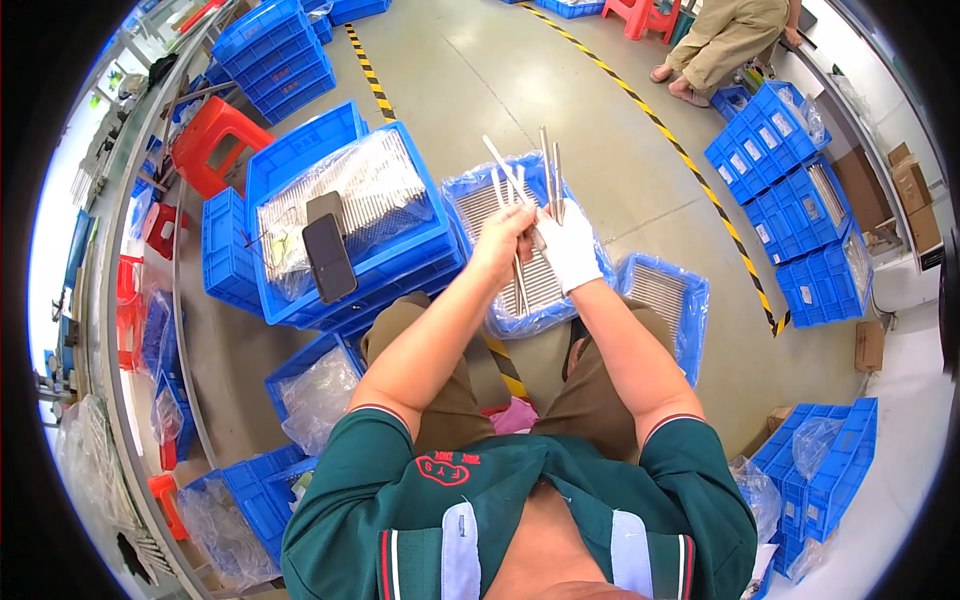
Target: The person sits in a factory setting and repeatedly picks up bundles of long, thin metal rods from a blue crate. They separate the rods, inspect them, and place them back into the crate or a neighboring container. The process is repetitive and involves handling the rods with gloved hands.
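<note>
My bare left hand (503,238) is closed around a few slim metal rods (507,172) that stick up past its fingers at a slant. Close beside it, almost touching, my right hand (568,250) wears a white glove and grips more metal rods (550,165), which stand nearly upright. Both hands are above a blue crate (606,262) lined with clear plastic, between my knees. Rows of similar rods (541,285) lie inside it. The fingertips of the gloved hand are partly hidden.
Left of me, a larger blue crate (262,180) holds rods under plastic, with a phone (328,258) on top. A smaller rod-filled crate (697,310) sits by my right knee. Stacked blue crates (790,190) line the right; a red stool (215,140) stands left. Another person (725,45) is far right.
</note>
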A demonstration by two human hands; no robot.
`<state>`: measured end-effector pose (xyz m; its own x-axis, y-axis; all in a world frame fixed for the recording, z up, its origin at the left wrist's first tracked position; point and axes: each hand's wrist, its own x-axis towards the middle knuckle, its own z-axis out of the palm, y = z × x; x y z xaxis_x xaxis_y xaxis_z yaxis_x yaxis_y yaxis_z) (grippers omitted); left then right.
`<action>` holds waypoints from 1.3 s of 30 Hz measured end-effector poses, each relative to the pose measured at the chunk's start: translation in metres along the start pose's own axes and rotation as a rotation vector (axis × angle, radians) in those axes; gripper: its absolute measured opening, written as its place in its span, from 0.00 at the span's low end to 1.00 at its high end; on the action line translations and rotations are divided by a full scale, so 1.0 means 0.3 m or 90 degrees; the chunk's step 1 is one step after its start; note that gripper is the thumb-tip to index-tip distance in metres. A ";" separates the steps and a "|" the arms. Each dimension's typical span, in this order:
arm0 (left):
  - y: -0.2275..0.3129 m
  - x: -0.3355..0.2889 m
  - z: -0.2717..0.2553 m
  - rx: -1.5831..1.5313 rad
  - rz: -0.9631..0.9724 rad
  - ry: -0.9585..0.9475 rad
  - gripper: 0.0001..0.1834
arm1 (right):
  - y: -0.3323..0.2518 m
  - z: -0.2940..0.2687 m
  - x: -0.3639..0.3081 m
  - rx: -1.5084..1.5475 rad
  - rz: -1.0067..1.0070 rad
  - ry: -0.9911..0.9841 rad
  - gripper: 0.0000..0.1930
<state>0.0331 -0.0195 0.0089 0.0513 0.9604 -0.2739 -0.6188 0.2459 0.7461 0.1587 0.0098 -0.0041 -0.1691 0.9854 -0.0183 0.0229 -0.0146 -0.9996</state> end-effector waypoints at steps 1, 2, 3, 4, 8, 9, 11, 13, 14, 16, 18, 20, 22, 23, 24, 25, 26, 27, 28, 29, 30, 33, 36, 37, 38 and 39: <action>-0.002 -0.040 0.041 -0.025 -0.020 0.011 0.11 | 0.001 0.008 0.006 -0.022 -0.027 0.019 0.08; -0.017 -0.025 0.027 -0.023 0.003 0.010 0.11 | 0.001 0.012 0.011 -0.044 -0.053 0.039 0.08; -0.011 -0.016 0.024 0.018 0.013 0.015 0.11 | -0.002 0.010 0.014 -0.055 -0.022 0.024 0.09; -0.001 -0.008 0.018 0.059 0.022 0.020 0.11 | -0.006 0.007 0.017 -0.065 0.009 0.010 0.10; 0.040 -0.018 -0.004 0.175 0.021 0.007 0.11 | -0.053 -0.042 0.066 -0.256 -0.073 0.055 0.13; 0.044 -0.030 -0.005 0.195 0.007 -0.011 0.11 | -0.056 -0.063 0.097 -0.260 -0.067 0.066 0.13; 0.024 -0.043 0.002 0.231 -0.037 -0.057 0.12 | -0.062 -0.082 0.140 -0.054 0.067 -0.015 0.12; 0.004 -0.041 -0.008 0.262 -0.111 -0.119 0.12 | -0.112 -0.086 0.129 0.018 0.167 -0.110 0.11; -0.005 -0.038 -0.006 0.277 -0.117 -0.122 0.12 | -0.128 -0.069 0.117 -0.017 0.126 -0.127 0.12; -0.026 -0.033 0.009 0.313 -0.134 -0.139 0.12 | -0.055 -0.081 0.145 -0.060 0.006 -0.016 0.12; -0.048 -0.072 0.013 0.273 -0.211 -0.205 0.13 | -0.028 -0.095 0.214 0.030 -0.049 0.127 0.12; -0.047 -0.096 0.017 0.184 -0.283 -0.243 0.13 | -0.067 -0.194 0.259 0.112 0.046 0.190 0.11; -0.025 -0.083 0.000 0.116 -0.229 -0.219 0.13 | -0.111 -0.228 0.257 0.149 0.104 0.185 0.12; -0.010 -0.072 -0.013 0.081 -0.202 -0.206 0.13 | -0.119 -0.232 0.239 0.141 0.114 0.148 0.12; 0.003 -0.048 -0.043 0.045 -0.171 -0.237 0.13 | -0.132 -0.241 0.216 0.128 0.122 0.112 0.12; 0.018 -0.032 -0.057 0.023 -0.155 -0.244 0.13 | -0.138 -0.225 0.186 0.129 0.144 0.063 0.12; 0.020 -0.025 -0.058 -0.020 -0.157 -0.238 0.13 | -0.137 -0.187 0.152 0.130 0.167 0.013 0.12; 0.027 -0.017 -0.053 -0.060 -0.161 -0.234 0.14 | -0.139 -0.153 0.127 0.134 0.187 -0.036 0.12; 0.023 0.000 -0.061 -0.083 -0.153 -0.248 0.14 | -0.120 -0.135 0.120 0.114 0.167 -0.067 0.11; 0.016 0.012 -0.067 -0.102 -0.156 -0.271 0.14 | -0.092 -0.117 0.116 0.094 0.147 -0.099 0.12; 0.017 0.010 -0.062 -0.120 -0.160 -0.292 0.14 | -0.081 -0.088 0.097 0.076 0.123 -0.095 0.13; -0.003 0.002 -0.066 -0.127 -0.170 -0.311 0.13 | -0.085 -0.052 0.081 -0.063 0.095 -0.127 0.15; -0.014 -0.024 -0.061 -0.128 -0.171 -0.287 0.13 | -0.082 -0.040 0.085 -0.195 0.044 -0.163 0.16; -0.009 -0.029 -0.055 -0.121 -0.172 -0.269 0.13 | -0.080 -0.034 0.085 -0.224 0.022 -0.162 0.16; -0.006 -0.031 -0.054 -0.115 -0.174 -0.252 0.13 | -0.081 -0.030 0.087 -0.225 0.039 -0.156 0.17; -0.004 -0.027 -0.058 -0.118 -0.183 -0.252 0.13 | -0.083 -0.028 0.090 -0.181 0.066 -0.162 0.17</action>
<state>0.0198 -0.0300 -0.0002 0.5098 0.8423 -0.1747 -0.6627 0.5140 0.5446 0.1619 0.0384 0.0204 -0.3900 0.9070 -0.1589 0.3192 -0.0287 -0.9472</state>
